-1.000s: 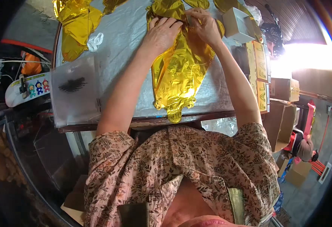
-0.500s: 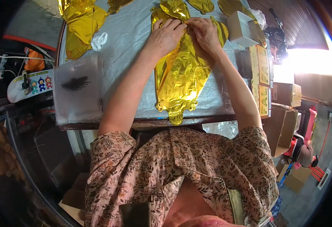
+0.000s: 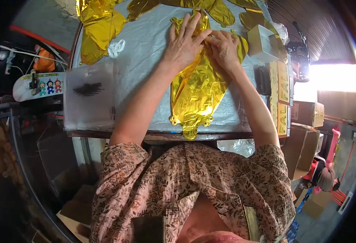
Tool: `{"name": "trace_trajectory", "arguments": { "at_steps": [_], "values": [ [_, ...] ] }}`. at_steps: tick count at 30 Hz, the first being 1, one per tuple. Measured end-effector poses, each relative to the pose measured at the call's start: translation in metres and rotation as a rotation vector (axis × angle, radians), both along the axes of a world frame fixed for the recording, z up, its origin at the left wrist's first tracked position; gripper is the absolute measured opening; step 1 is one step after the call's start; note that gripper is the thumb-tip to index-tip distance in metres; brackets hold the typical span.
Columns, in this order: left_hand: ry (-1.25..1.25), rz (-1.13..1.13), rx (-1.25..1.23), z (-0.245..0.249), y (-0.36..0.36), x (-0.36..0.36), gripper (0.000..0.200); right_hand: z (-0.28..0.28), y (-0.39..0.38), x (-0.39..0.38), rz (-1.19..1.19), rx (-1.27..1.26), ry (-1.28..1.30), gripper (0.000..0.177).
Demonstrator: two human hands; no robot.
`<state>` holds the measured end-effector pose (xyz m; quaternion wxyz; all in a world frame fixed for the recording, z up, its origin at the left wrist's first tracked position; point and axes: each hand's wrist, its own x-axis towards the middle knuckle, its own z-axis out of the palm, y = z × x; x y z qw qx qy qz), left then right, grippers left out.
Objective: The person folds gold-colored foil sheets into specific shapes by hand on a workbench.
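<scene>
A gold foil balloon [image 3: 194, 99] lies flat and partly folded on the table before me, its narrow tab hanging over the front edge. My left hand [image 3: 185, 46] rests on the balloon's upper part, fingers stretched out and spread over the foil. Close beside it, my right hand [image 3: 225, 49] has its thumb and index finger pinched on the foil near the middle, touching or nearly touching the left thumb. What exactly lies between those fingertips is hard to see.
More gold foil balloons [image 3: 101, 34] lie along the table's far side. Nearby are a bundle of white string [image 3: 116, 48], a clear plastic sleeve [image 3: 89, 97], an open white box [image 3: 263, 43] and printed yellow boxes [image 3: 282, 85]. A person [image 3: 326, 178] is at the far right.
My left hand has spread its fingers and reaches flat over the foil's top. The flap at the top, raised before, is now lower under it. The view has shifted slightly.
</scene>
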<state>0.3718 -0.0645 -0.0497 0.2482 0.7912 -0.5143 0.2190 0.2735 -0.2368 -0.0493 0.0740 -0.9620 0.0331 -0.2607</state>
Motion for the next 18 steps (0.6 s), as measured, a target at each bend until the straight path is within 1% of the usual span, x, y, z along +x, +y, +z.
{"name": "trace_trajectory", "arguments": {
  "at_steps": [4,6,8,11,13,16,18],
  "values": [
    [-0.042,0.049,0.018,0.006,-0.002,-0.001,0.064,0.0,-0.002,-0.001,-0.007,-0.025,0.023,0.034],
    [-0.108,0.05,0.108,0.003,-0.004,0.0,0.055,-0.002,-0.005,0.0,0.03,-0.026,0.035,0.036],
    [-0.081,0.031,0.087,-0.003,-0.002,0.001,0.053,0.0,-0.003,0.0,0.044,-0.011,0.015,0.036],
    [-0.07,0.019,0.14,-0.01,-0.002,0.003,0.052,0.001,-0.002,-0.001,0.059,0.007,0.01,0.037],
    [0.046,0.027,0.233,-0.01,-0.001,0.003,0.052,0.001,-0.006,-0.002,0.061,0.008,0.022,0.039],
    [0.024,0.032,0.207,-0.015,-0.001,0.003,0.049,0.001,-0.013,-0.003,0.053,-0.01,0.042,0.043],
    [0.055,0.016,0.198,-0.015,-0.001,0.003,0.049,0.002,-0.021,-0.005,-0.012,0.116,0.055,0.041]
  ]
}}
